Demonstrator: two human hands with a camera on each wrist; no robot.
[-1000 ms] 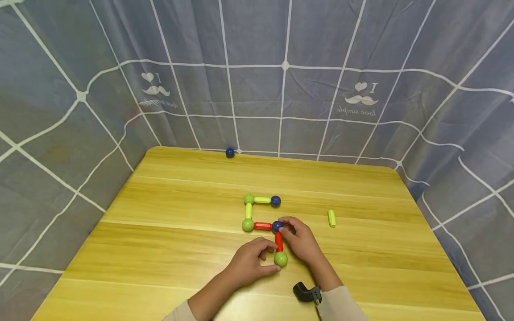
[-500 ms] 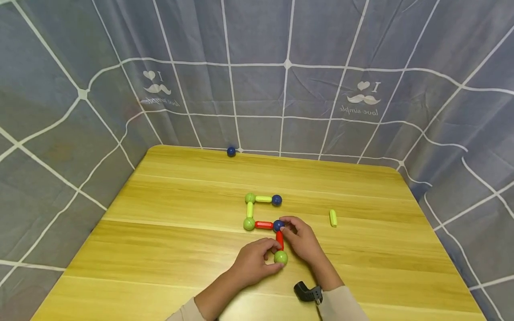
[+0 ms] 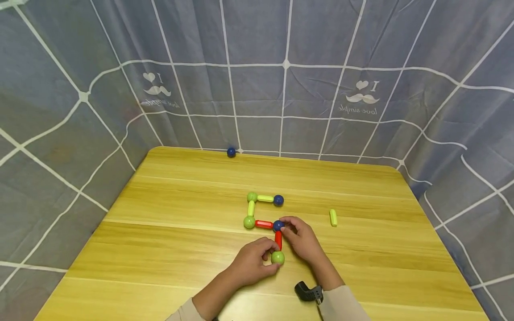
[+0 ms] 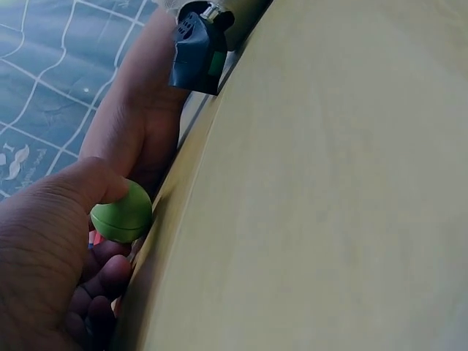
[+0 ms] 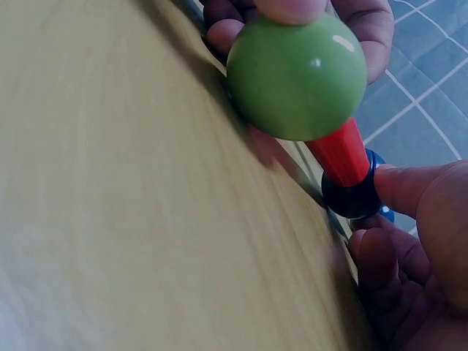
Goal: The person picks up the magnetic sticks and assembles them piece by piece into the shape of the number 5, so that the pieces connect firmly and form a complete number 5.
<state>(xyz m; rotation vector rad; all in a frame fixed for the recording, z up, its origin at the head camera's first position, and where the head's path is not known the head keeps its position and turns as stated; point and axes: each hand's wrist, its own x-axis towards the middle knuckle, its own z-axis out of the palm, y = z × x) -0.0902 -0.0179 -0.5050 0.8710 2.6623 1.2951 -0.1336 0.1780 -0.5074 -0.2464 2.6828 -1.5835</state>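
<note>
A chain of balls and short sticks lies on the table in the head view. My left hand [image 3: 254, 262] pinches the green ball [image 3: 278, 257] at its near end, thumb on one side and fingers on the other. From that ball a red stick [image 3: 278, 240] runs to a blue ball [image 3: 278, 226], which my right hand [image 3: 300, 237] holds between thumb and fingers. Another red stick [image 3: 263, 224] joins it to a second green ball [image 3: 249, 222]. Beyond are a yellow-green stick [image 3: 250, 208], a third green ball [image 3: 252, 197], another yellow-green stick [image 3: 265, 198] and a blue ball [image 3: 278, 200].
One loose yellow-green stick [image 3: 333, 217] lies to the right of the chain. At the back edge of the wooden table [image 3: 180, 178] sits a loose blue ball [image 3: 231, 152]. A grey curtain [image 3: 257, 89] with white lines surrounds the table.
The near green ball has shifted slightly left with my left hand. The far end of the chain has swung slightly right. My right hand stays at the blue ball.
</note>
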